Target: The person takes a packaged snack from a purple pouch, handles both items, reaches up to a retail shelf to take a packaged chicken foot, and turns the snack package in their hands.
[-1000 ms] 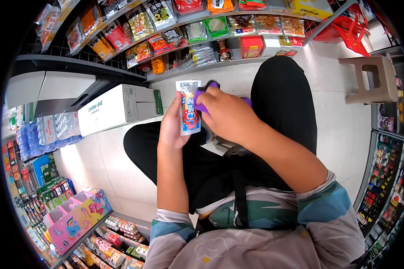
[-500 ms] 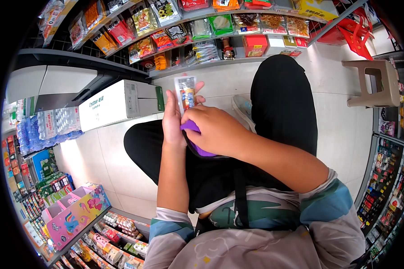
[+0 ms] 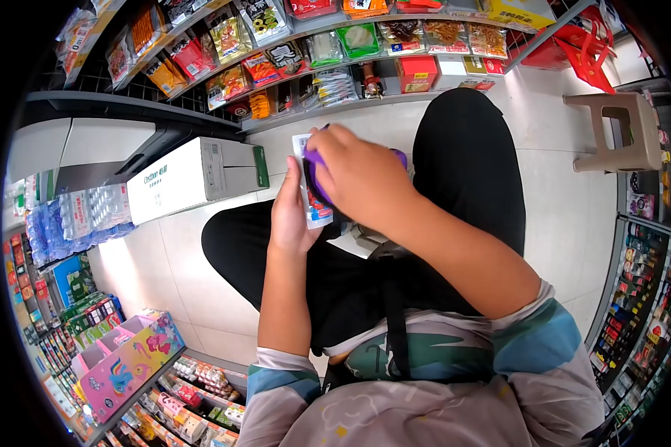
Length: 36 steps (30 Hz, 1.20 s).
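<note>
My left hand is closed along the edge of a slim white packet with red and blue print, held upright in front of my lap. My right hand grips a purple cloth with a dark edge and presses it over the packet's front. Cloth and fingers cover most of the packet, so only its top corner and lower end show. Part of the cloth also sticks out beyond the back of my right hand.
Shelves of bagged snacks run along the far side. To the left lies a white carton near packs of bottled water. A pink display box stands lower left, a beige stool at right.
My right hand has moved up with the purple cloth, from below the packet onto its front. The packet sits lower in my left hand, its label now mostly covered.
</note>
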Motion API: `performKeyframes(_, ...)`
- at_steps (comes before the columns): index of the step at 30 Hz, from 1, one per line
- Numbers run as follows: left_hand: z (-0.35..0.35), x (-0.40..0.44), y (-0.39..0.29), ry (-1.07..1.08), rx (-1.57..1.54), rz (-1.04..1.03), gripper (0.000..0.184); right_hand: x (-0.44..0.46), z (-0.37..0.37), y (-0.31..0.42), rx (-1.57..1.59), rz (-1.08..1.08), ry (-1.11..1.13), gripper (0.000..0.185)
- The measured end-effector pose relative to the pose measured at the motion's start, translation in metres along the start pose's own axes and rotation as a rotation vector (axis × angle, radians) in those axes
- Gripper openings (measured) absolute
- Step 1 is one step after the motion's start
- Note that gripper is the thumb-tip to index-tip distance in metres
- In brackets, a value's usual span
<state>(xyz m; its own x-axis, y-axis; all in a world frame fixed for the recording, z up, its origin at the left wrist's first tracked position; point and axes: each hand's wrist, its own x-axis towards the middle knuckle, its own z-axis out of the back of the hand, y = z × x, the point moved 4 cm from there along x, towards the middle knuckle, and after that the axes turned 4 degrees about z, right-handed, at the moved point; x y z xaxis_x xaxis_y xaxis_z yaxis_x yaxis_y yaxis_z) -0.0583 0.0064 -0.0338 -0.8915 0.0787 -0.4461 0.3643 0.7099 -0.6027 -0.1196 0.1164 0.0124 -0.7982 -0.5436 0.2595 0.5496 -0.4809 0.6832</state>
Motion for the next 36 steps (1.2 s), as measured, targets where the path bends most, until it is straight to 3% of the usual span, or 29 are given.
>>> performKeyframes(2, -0.008, 0.002, -0.005, 0.036, -0.059, -0.133, 0.062, -0.01, -0.005, 0.01, 0.037, 0.058, 0.116, 0.021)
performKeyframes(4, -0.003, 0.001, -0.009, 0.047, -0.084, -0.117, 0.061, -0.02, -0.011, 0.012, 0.12, 0.113, 0.088, 0.022)
performKeyframes(7, -0.001, 0.0, -0.013, 0.071, -0.043, -0.155, 0.059, -0.029, -0.02, 0.01, 0.08, 0.064, 0.303, 0.019)
performKeyframes(10, 0.003, 0.002, -0.012, -0.013, 0.179, -0.145, 0.042, -0.025, -0.009, 0.005, 0.094, 0.012, 0.313, 0.017)
performKeyframes(11, 0.002, 0.002, -0.011, 0.016, 0.102, -0.132, 0.043, -0.021, -0.003, 0.004, 0.093, 0.012, 0.314, 0.017)
performKeyframes(16, 0.012, 0.006, -0.011, -0.111, 0.151, -0.172, 0.039, 0.0, 0.041, -0.02, 0.154, -0.226, 0.155, 0.03)
performKeyframes(19, 0.013, 0.007, -0.012, -0.264, 0.358, -0.207, 0.037, 0.002, 0.045, -0.033, 0.272, -0.271, 0.156, 0.032)
performKeyframes(22, 0.013, 0.008, -0.012, -0.26, 0.395, -0.245, 0.038, 0.0, 0.044, -0.04, 0.408, -0.298, 0.116, 0.033)
performKeyframes(25, 0.009, 0.007, -0.014, -0.245, 0.461, -0.297, 0.04, -0.002, 0.039, -0.05, 0.547, -0.449, 0.241, 0.029)
performKeyframes(29, 0.009, 0.005, -0.013, -0.193, 0.543, -0.332, 0.033, -0.003, 0.035, -0.053, 0.653, -0.578, 0.36, 0.046)
performKeyframes(31, -0.007, 0.0, -0.016, 0.002, 1.09, -0.595, 0.028, -0.007, 0.028, -0.054, 0.654, -0.629, 0.422, 0.054)
performKeyframes(33, -0.011, 0.002, -0.013, 0.04, 1.137, -0.698, 0.035, -0.013, 0.012, -0.051, 0.864, -0.506, 0.514, 0.064)
performKeyframes(34, -0.017, 0.0, -0.013, 0.075, 1.184, -0.803, 0.044, -0.016, 0.011, -0.051, 0.863, -0.508, 0.513, 0.064)
performKeyframes(36, -0.02, -0.001, -0.019, 0.031, 1.328, -0.769, 0.054, -0.023, 0.008, -0.049, 0.889, -0.533, 0.608, 0.055)
